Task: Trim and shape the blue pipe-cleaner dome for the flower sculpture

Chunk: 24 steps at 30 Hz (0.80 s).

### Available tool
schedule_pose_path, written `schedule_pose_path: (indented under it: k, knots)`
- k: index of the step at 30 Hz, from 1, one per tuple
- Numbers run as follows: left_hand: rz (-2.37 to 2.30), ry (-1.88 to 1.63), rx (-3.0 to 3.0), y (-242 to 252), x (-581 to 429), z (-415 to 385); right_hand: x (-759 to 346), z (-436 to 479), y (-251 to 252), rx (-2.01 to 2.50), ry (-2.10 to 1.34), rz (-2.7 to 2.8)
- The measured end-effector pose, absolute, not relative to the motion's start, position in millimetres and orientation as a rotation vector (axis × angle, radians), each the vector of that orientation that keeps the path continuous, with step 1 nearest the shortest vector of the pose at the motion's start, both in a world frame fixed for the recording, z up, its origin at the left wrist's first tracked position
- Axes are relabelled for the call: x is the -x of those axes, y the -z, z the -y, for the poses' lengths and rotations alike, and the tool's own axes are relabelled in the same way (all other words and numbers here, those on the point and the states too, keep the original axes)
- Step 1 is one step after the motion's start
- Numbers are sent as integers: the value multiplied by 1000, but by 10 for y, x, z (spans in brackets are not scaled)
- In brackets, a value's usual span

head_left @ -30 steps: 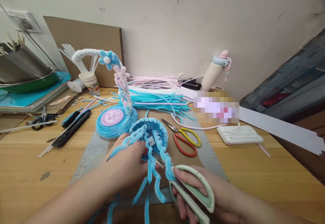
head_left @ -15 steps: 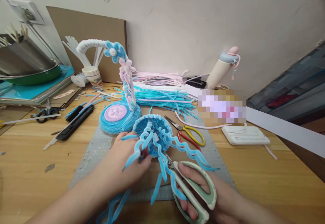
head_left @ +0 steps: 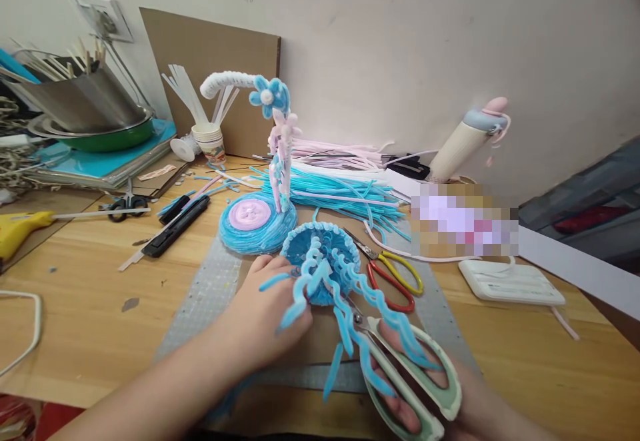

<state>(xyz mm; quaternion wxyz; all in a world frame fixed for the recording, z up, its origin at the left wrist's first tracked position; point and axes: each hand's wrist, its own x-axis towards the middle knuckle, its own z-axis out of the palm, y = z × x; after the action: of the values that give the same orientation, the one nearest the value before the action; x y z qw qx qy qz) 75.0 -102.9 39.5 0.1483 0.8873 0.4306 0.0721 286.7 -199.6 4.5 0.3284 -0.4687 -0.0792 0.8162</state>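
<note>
My left hand [head_left: 267,304] is closed around the near left side of a round blue pipe-cleaner piece [head_left: 295,236]. Its cupped underside faces me, and wavy pipe-cleaner strands [head_left: 383,308] hang from it toward the right and front. In my right hand [head_left: 400,354] are scissors [head_left: 435,368] with pale green and white handles. Their blades point at the piece and are partly hidden behind the strands. A short straight blue piece [head_left: 333,371] shows in front of the piece. Just behind stands a blue disc [head_left: 230,228] with a pink centre and a flower-trimmed arched stem [head_left: 283,154].
Red-and-yellow-handled pliers [head_left: 395,281] lie to the right on the grey cutting mat [head_left: 195,314]. Blue pipe cleaners [head_left: 340,191] are heaped behind. A black utility knife [head_left: 177,224], dark scissors [head_left: 129,206] and a yellow glue gun [head_left: 23,228] lie left. A white power bank [head_left: 510,281] sits right.
The view has swung left, so everything sits further right, and the glue gun has come into sight. Both hands keep their holds, with little movement against the piece.
</note>
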Motion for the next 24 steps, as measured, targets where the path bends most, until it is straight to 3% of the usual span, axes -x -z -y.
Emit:
schedule_pose_path:
  k: [24]
  knots:
    - [-1246, -182, -2703, -292, -917, 979, -2867, 1961, -17, 1239, -2135, 256]
